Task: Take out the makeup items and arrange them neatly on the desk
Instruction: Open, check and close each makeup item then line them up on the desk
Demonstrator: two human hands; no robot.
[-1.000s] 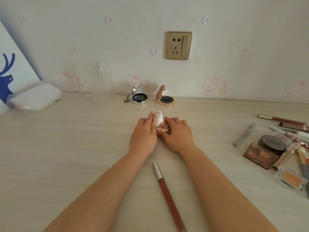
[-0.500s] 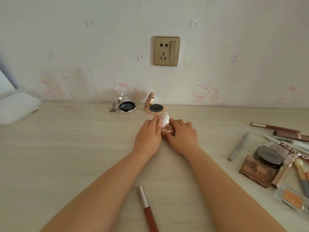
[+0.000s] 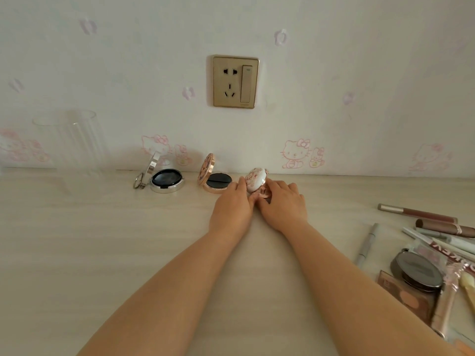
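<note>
Both my hands hold a small floral compact (image 3: pixel 255 179) with a white patterned lid and rose-gold base, its lid raised, at the far middle of the desk near the wall. My left hand (image 3: pixel 232 206) grips the lid's left side. My right hand (image 3: pixel 284 205) holds the base on the desk. Just left of it stand a rose-gold open compact (image 3: pixel 215 176) and a silver open compact (image 3: pixel 164 179), both with lids up.
A clear ribbed glass (image 3: pixel 77 142) stands at the back left. A heap of makeup lies at the right: lip pencils (image 3: pixel 416 213), a grey pen (image 3: pixel 367 244), a dark round compact (image 3: pixel 416 271), a brown palette (image 3: pixel 406 296). A wall socket (image 3: pixel 235 82) is above.
Both hands have carried the floral compact away from me toward the wall, next to the rose-gold compact. The view tilted up, so the brown lip pencil near me dropped out of sight.
</note>
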